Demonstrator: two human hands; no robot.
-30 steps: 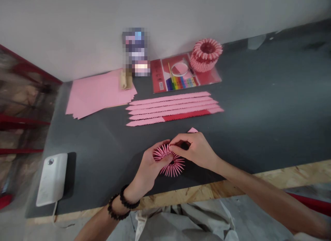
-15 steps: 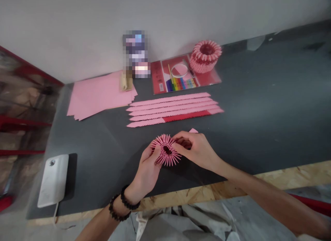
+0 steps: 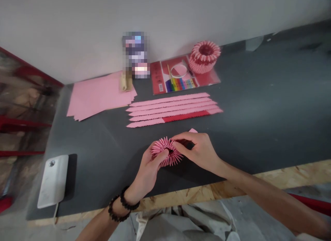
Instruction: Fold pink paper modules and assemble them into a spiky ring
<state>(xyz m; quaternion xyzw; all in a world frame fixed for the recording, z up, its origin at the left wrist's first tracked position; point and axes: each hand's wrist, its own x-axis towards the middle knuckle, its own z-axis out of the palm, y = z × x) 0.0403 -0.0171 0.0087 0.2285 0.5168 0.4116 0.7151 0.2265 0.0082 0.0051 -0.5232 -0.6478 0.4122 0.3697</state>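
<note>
A round pink ring of folded paper pieces [image 3: 173,159], spiky all around with a dark hole in its middle, is held just above the dark tabletop. My left hand [image 3: 151,165] grips its left side, the thumb lying across the top to the hole. At the ring's upper right, my right hand [image 3: 199,147] pinches the pointed pieces between thumb and fingers. Behind the right hand a small pink paper piece [image 3: 192,130] pokes out. Beyond the hands lie several long pink strips of linked folded pieces [image 3: 170,104]; the nearest has a red stretch [image 3: 186,116].
Pink paper sheets [image 3: 95,94] lie at the back left under a small beige object [image 3: 125,83]. A pixelated phone-like item [image 3: 137,54] leans on the wall. A finished-looking pink paper vase [image 3: 205,58] stands on a red packet [image 3: 157,80]. A white corded device [image 3: 53,180] sits left.
My left thumb has moved right, from the ring's left edge onto its middle. The ring has tilted slightly. My right hand stays at the upper right side with its pinch.
</note>
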